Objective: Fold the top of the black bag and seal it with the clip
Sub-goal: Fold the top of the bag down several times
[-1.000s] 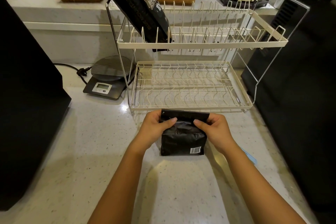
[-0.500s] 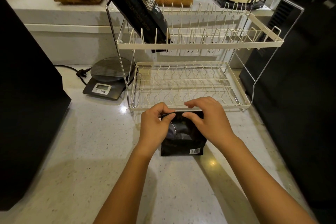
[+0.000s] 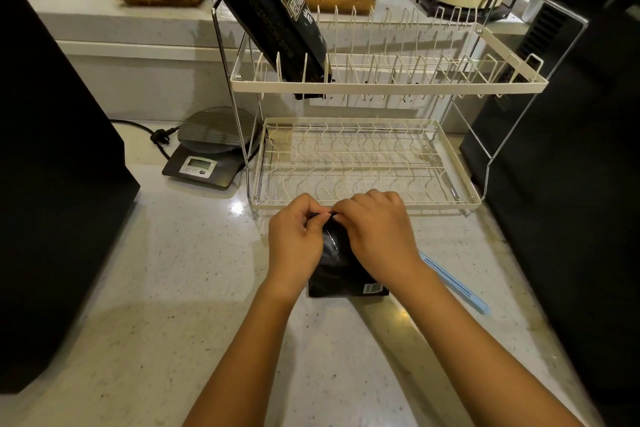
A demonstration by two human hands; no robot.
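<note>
Now both hands (image 3: 341, 236) pinch black bag (image 3: 341, 274) top.

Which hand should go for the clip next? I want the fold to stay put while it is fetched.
The right hand, probably. The blue clip lies on the counter just beside the right wrist. The left hand is on the bag's far side and also pinches the black bag top, so it could hold the fold.

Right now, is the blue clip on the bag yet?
No. The blue clip lies on the counter, right of the black bag.
</note>
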